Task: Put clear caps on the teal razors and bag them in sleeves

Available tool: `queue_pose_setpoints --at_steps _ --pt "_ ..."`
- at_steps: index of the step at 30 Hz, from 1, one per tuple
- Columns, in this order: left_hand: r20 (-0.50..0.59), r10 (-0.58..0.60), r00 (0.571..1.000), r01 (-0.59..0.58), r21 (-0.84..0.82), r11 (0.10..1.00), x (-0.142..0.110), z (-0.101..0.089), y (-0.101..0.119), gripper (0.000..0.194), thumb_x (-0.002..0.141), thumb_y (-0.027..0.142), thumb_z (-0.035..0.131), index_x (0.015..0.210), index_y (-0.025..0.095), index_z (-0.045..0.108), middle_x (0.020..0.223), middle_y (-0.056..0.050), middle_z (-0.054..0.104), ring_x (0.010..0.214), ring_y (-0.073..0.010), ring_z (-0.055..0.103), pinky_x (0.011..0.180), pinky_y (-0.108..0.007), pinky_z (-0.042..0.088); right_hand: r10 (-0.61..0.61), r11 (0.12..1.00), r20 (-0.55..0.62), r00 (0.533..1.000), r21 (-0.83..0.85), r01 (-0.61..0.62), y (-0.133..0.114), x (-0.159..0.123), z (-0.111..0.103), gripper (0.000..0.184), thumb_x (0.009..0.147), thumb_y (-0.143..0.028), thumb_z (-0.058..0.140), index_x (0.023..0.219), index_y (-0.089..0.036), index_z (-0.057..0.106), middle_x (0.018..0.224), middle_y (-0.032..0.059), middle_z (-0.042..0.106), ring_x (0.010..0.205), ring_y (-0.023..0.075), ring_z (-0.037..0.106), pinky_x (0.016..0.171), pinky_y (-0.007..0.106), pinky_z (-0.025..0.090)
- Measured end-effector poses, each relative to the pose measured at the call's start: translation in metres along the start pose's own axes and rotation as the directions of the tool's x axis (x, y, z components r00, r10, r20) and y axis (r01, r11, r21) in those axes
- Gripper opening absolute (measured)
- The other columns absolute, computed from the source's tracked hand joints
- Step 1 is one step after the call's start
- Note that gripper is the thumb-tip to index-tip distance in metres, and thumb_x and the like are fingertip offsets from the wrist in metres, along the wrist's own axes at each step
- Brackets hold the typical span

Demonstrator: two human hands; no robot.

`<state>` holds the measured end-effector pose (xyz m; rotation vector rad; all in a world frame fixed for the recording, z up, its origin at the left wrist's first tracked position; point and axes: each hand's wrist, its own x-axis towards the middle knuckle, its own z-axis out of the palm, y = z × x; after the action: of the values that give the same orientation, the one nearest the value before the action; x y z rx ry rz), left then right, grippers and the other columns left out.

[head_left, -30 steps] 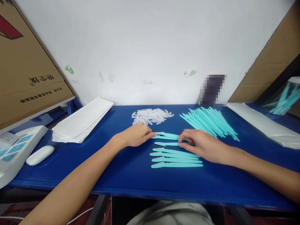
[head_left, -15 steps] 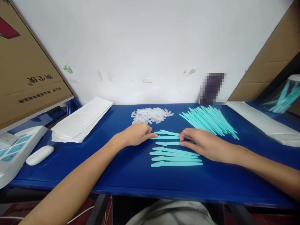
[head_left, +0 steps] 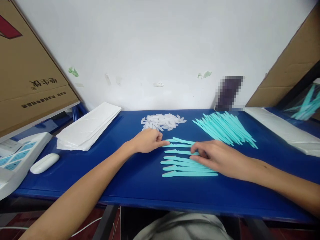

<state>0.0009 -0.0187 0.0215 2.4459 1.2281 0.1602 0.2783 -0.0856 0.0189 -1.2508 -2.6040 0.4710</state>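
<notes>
Several turquoise eyebrow razors (head_left: 190, 174) lie side by side in a row, blade ends to the left. At the far end of the row, my left hand (head_left: 147, 140) has its fingers curled, with thumb and forefinger at the tip of one razor (head_left: 177, 145). My right hand (head_left: 217, 156) reaches in from the right, its thumb and fingers around the handle end of another razor (head_left: 175, 151); the exact contact is hidden. Behind my hands are a heap of small whitish translucent blade caps (head_left: 165, 121) and a larger pile of turquoise razors (head_left: 225, 128).
White flat packets (head_left: 87, 126) lie on the left of the blue table (head_left: 140, 186), near a white oval case (head_left: 45, 163) and a white device (head_left: 22, 156). Cardboard (head_left: 32, 66) stands at left. Another white packet (head_left: 282, 130) and a clear container of razors (head_left: 308, 103) are at right.
My right hand has come slightly nearer to me, and the razor at its fingers has shifted a little left, toward the near razors. My left hand stays almost in place.
</notes>
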Motion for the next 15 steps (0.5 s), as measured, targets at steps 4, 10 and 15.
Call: queue_pose_setpoints --at_steps 4,10,15 --pt "0.009 -0.023 1.000 0.023 0.009 1.000 -0.001 0.000 0.004 0.057 0.090 0.067 0.052 0.061 0.019 0.042 0.053 0.003 0.045 0.050 -0.0115 0.037 0.055 -0.028 0.024 -0.014 1.000 -0.047 0.999 -0.017 0.014 -0.001 -0.001 -0.003 0.035 0.102 -0.043 0.043 0.105 -0.019 0.068 0.069 0.0030 0.067 0.057 0.0158 0.058 0.052 0.028 0.037" --pt "-0.009 -0.096 0.995 0.096 0.070 0.993 -0.002 0.001 0.014 0.059 0.086 0.071 0.057 0.062 0.019 0.044 0.056 0.001 0.051 0.053 -0.0131 0.042 0.055 -0.028 0.027 0.032 0.966 -0.181 0.983 -0.248 -0.077 0.024 0.003 -0.004 0.044 0.102 -0.043 0.037 0.124 -0.017 0.065 0.103 0.0129 0.072 0.085 0.0255 0.068 0.068 0.036 0.048" --pt "-0.068 -0.060 0.996 0.062 0.035 0.997 -0.001 0.003 0.012 0.051 0.097 0.064 0.043 0.073 0.020 0.049 0.060 0.001 0.053 0.058 -0.0154 0.047 0.058 -0.028 0.029 0.077 0.976 -0.102 0.992 -0.194 -0.096 0.037 0.005 -0.008 0.043 0.103 -0.047 0.036 0.113 -0.021 0.068 0.111 0.0109 0.069 0.094 0.0259 0.066 0.077 0.039 0.048"
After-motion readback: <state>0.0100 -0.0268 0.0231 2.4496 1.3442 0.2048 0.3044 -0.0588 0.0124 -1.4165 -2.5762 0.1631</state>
